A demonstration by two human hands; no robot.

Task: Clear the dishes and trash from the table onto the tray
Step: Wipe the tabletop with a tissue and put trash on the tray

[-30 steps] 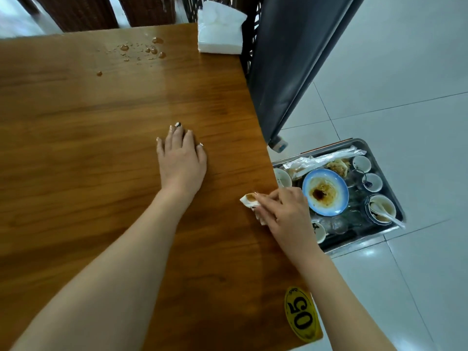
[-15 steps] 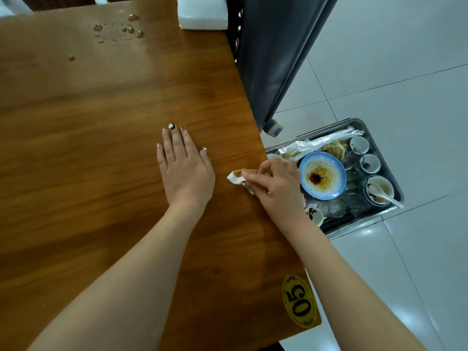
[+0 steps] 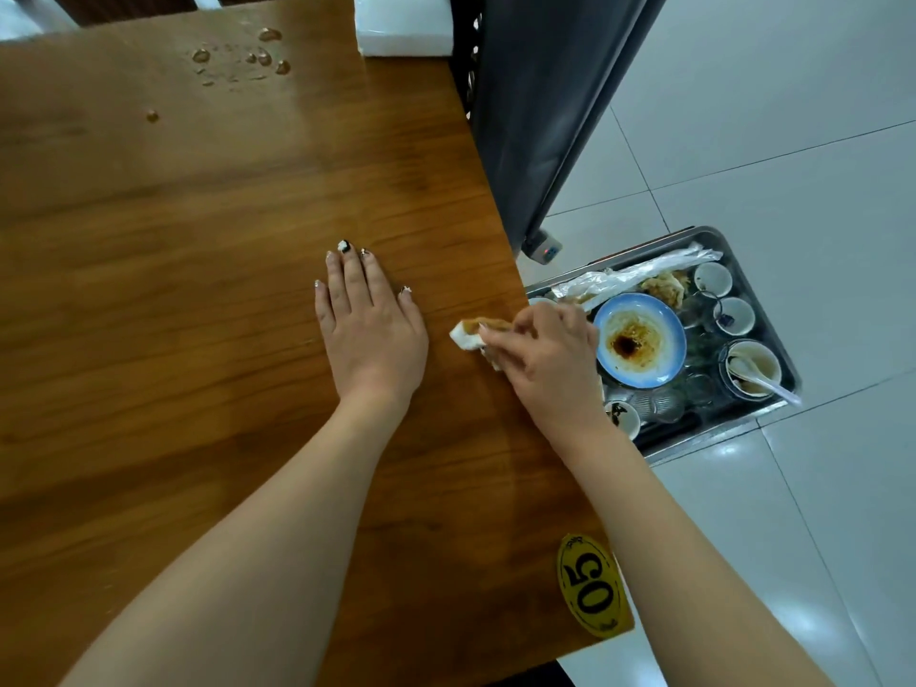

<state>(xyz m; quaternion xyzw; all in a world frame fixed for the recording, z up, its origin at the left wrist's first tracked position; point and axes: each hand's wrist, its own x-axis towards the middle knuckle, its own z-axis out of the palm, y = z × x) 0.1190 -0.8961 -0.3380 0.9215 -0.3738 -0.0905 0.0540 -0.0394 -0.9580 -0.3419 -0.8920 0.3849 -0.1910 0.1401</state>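
Note:
My right hand (image 3: 547, 359) grips a crumpled white napkin (image 3: 466, 336) with a brown stain and presses it on the wooden table (image 3: 198, 290) near the right edge. My left hand (image 3: 369, 329) lies flat on the table just left of the napkin, fingers together, holding nothing. A metal tray (image 3: 773, 339) rests on the floor beside the table. It holds a blue plate (image 3: 639, 339) with sauce, small white cups (image 3: 713, 279), a bowl with a white spoon (image 3: 753, 371), plastic wrap (image 3: 629, 277) and food scraps.
Water drops (image 3: 248, 57) lie at the far side of the table. A white napkin stack (image 3: 404, 27) stands at the far right corner. A yellow "05" sticker (image 3: 592, 585) marks the near corner. A dark panel (image 3: 545, 101) stands beside the table over white floor tiles.
My right hand has slid the napkin slightly left on the table, toward my left hand. The left hand stays flat. The camera has tilted a little.

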